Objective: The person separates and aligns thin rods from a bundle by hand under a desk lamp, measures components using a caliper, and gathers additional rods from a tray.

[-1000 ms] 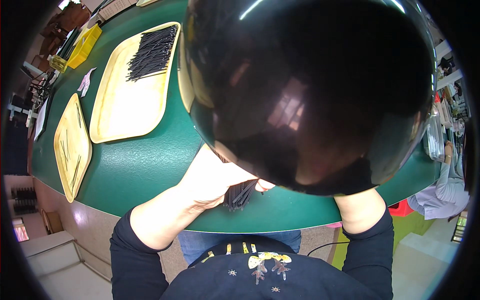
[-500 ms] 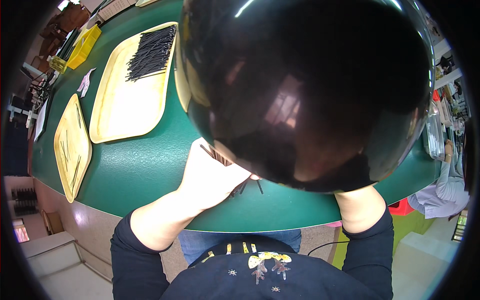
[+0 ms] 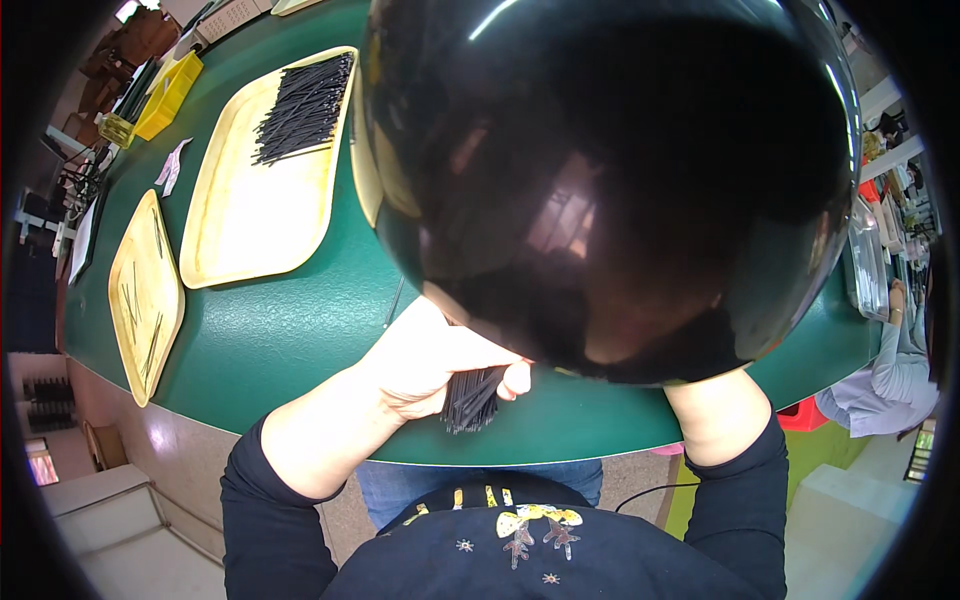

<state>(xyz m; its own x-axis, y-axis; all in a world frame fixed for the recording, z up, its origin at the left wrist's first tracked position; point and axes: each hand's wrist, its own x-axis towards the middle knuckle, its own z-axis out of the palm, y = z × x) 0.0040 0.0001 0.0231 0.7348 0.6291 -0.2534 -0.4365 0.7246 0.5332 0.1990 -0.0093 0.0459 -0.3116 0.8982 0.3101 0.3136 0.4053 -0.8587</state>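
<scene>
My left hand (image 3: 432, 350) is closed around a bundle of thin black rods (image 3: 470, 405) just above the table's near edge. Their lower ends fan out below my palm, and the thumb side of the hand goes under a big glossy black dome (image 3: 620, 190). One thin black rod (image 3: 395, 302) sticks out beyond my knuckles, beside the dome's rim. Of my right arm only the wrist and forearm (image 3: 718, 415) show; the dome hides my right hand and whatever it touches.
On the green table (image 3: 270, 345), a cream tray (image 3: 235, 240) carries a pile of black rods (image 3: 305, 105). A smaller tray (image 3: 125, 310) to its left has several loose rods. A yellow bin (image 3: 168, 95) stands far left. Clear containers (image 3: 868, 265) and another person's sleeve (image 3: 905, 370) are at the right.
My left hand has turned and shifted slightly right. The rod bundle's lower ends now show below my palm, where before its upper part showed above the hand.
</scene>
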